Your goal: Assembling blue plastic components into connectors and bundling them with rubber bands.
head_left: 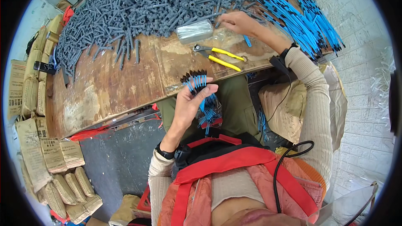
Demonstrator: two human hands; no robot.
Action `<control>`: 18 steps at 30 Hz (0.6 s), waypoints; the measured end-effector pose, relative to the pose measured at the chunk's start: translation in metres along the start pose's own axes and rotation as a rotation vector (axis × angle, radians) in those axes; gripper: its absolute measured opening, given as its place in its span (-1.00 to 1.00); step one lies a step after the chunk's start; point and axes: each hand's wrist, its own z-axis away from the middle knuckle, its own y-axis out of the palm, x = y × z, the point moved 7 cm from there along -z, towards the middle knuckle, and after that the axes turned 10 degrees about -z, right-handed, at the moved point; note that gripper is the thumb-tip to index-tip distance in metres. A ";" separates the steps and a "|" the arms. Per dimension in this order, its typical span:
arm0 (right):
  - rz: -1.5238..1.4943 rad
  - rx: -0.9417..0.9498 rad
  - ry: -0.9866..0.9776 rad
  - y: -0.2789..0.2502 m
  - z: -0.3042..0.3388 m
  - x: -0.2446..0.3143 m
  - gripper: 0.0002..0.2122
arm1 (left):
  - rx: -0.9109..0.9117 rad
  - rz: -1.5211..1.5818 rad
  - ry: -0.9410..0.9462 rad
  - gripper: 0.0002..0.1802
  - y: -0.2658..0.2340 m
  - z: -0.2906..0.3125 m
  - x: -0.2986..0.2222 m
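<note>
Blue plastic-sheathed pins with black tips, fanned in a bunch, gripped in the closed left hand just off the near edge of the worn wooden workbench. Right hand far across the bench, fingers loosely curled at the edge of the grey plastic parts heap, nothing clearly held. Apparently gathering pieces one by one; next calls for pinching one from the heap.
</note>
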 end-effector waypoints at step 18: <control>-0.121 -0.160 0.049 0.017 0.025 0.083 -0.83 | -0.133 0.144 -0.034 -0.64 -0.010 0.014 0.048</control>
